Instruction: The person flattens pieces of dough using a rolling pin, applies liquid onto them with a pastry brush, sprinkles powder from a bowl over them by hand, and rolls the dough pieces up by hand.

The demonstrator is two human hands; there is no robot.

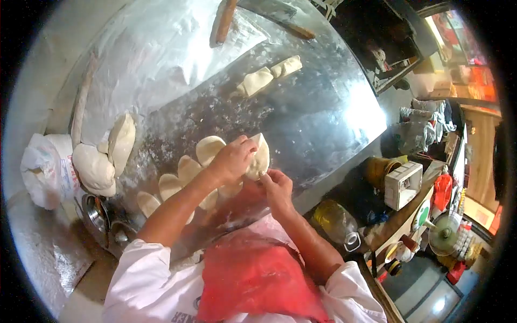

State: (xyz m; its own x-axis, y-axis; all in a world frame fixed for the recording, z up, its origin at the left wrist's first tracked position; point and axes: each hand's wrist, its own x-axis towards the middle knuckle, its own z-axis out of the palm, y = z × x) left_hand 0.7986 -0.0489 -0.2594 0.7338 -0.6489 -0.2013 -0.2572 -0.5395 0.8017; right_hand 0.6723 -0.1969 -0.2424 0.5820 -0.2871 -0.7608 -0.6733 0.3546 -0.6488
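Note:
A pale oval piece of dough [260, 155] is held just above the metal worktop [323, 113]. My left hand [235, 158] pinches its left side with bent fingers. At the lower end, my right hand [278, 188] grips the edge between thumb and fingers. Beside and partly behind my left forearm lie several flat dough ovals, among them an upper one [210, 149], a middle one [169, 185] and a lower one [148, 203]. Farther up the worktop rest two thick dough pieces, a longer one [256, 82] and a shorter one [286, 66], end to end.
Large dough lumps [94, 168] sit at the left edge near a white sack [46, 169] and metal bowls [96, 212]. Clear plastic sheeting [161, 59] covers the upper left. A wooden handle [226, 21] lies at the top. At right stand a white crate [403, 185] and a plastic jug [335, 220].

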